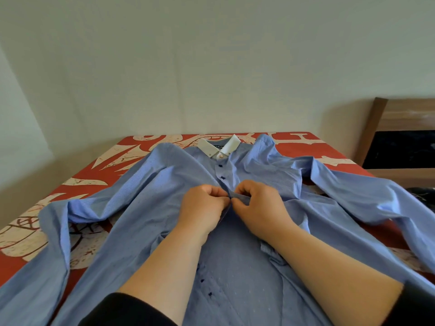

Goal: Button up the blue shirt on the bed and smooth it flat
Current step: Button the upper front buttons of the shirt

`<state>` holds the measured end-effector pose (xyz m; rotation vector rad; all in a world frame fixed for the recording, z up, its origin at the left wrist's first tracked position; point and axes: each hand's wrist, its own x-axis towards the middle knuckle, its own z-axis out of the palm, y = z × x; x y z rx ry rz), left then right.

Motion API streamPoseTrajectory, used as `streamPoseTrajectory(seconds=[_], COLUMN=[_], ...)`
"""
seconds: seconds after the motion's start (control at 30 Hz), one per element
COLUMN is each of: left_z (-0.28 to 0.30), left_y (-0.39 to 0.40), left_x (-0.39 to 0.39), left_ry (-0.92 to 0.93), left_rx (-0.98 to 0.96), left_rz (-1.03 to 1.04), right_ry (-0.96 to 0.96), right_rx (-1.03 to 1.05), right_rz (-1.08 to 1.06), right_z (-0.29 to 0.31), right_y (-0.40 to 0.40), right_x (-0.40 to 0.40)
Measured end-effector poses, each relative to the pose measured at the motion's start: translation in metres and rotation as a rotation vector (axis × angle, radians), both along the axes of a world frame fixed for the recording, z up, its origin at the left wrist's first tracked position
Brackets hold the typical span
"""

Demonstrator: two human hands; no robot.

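Observation:
A blue long-sleeved shirt [146, 208] with a white collar [231, 143] lies face up on the bed [303, 147], sleeves spread to both sides. Two dark buttons [221, 177] below the collar are fastened. My left hand [203, 205] pinches the left front edge at mid-chest. My right hand [255, 203] pinches the right placket edge against it, fingertips of both hands meeting at the centre. Below my hands the front lies open, with loose dark buttons [202, 280] showing near my left forearm.
The bed has a red cover with a cream pattern and stands against a pale wall. A wooden headboard or cabinet [400, 137] with a dark panel stands at the right. A dark object [421, 194] lies by the right sleeve.

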<state>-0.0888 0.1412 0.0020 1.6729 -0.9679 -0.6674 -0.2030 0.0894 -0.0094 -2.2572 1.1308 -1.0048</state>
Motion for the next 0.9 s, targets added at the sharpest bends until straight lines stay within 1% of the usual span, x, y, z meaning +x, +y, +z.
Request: streamPoseTrajectory(seconds=[0.23, 0.43, 0.7, 0.83, 0.9], left_z=[-0.004, -0.008, -0.009, -0.01, -0.011], left_y=[-0.003, -0.004, -0.005, -0.006, -0.006], left_x=[0.0, 0.002, 0.002, 0.004, 0.004], left_ry=[0.117, 0.127, 0.138, 0.153, 0.149], left_rx=[0.001, 0.004, -0.012, 0.001, 0.005], left_rz=[-0.052, -0.071, -0.043, -0.031, -0.039], right_ry=[-0.004, -0.023, -0.022, 0.044, 0.062], right_rx=[0.025, 0.058, 0.066, 0.061, 0.092], right_rz=[0.0, -0.02, -0.023, 0.002, 0.016], right_z=[0.001, 0.001, 0.002, 0.007, 0.01], right_y=[0.0, 0.001, 0.003, 0.007, 0.009], right_x=[0.0, 0.0, -0.001, 0.0, -0.001])
